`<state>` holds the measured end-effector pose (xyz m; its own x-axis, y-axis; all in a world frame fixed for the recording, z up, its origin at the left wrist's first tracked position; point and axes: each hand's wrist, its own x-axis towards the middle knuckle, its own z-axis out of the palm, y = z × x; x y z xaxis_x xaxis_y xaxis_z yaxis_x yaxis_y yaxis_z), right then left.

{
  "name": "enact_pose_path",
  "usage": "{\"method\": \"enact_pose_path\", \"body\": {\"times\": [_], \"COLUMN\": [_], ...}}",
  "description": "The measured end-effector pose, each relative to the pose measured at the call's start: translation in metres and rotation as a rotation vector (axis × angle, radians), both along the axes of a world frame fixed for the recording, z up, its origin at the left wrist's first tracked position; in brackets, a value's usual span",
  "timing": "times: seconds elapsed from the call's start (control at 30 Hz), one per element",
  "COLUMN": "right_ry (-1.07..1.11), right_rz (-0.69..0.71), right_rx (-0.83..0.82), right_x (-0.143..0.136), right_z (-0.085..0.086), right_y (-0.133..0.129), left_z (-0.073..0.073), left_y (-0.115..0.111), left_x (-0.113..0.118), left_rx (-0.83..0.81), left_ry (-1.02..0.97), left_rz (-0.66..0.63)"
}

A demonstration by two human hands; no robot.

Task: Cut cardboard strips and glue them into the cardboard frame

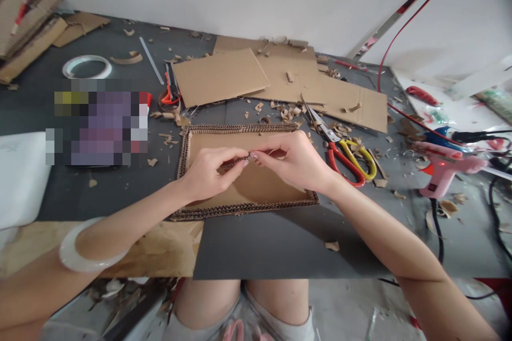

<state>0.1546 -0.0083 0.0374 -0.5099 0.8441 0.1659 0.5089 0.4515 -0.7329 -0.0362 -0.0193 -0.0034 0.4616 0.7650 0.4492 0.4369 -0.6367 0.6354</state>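
Note:
A shallow cardboard tray [248,206], its raised rim made of corrugated strips, lies on the dark table in front of me. Over its middle, my left hand [210,173] and my right hand [290,160] meet with pinched fingers. Between them they hold a narrow corrugated cardboard strip [240,160]; the fingers cover much of it. Right of the tray lie scissors [334,141] with one red and one yellow handle, blades spread apart. Farther right stands a pink glue gun [442,168] with a lit red light.
Flat cardboard sheets [224,77] lie behind the tray, with many scraps [294,113] around. An orange utility knife [171,88], a tape roll [87,67] and a clear glue stick [151,60] are at back left. A black cord [439,229] hangs at right.

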Motion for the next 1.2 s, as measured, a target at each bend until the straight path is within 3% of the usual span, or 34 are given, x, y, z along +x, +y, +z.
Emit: {"method": "enact_pose_path", "body": {"times": [0.3, 0.57, 0.8, 1.0, 1.2], "right_ry": [-0.086, -0.247, -0.215, -0.383, -0.249], "right_rz": [-0.077, -0.152, -0.284, -0.455, -0.237], "right_rx": [0.157, 0.474, 0.433, 0.361, 0.392], "right_x": [-0.007, -0.012, -0.003, 0.014, 0.011], "right_z": [-0.001, -0.018, -0.011, -0.008, -0.004], "right_y": [-0.008, -0.016, -0.005, 0.018, 0.011], "left_z": [0.0, 0.0, 0.002, 0.004, 0.003], "left_y": [0.0, -0.001, 0.001, 0.002, 0.002], "left_x": [0.001, 0.002, 0.002, 0.001, 0.001], "left_rx": [-0.01, -0.068, -0.164, -0.239, -0.29], "left_ry": [-0.005, -0.005, -0.116, -0.151, -0.158], "left_rz": [0.015, 0.026, 0.008, 0.005, 0.016]}}
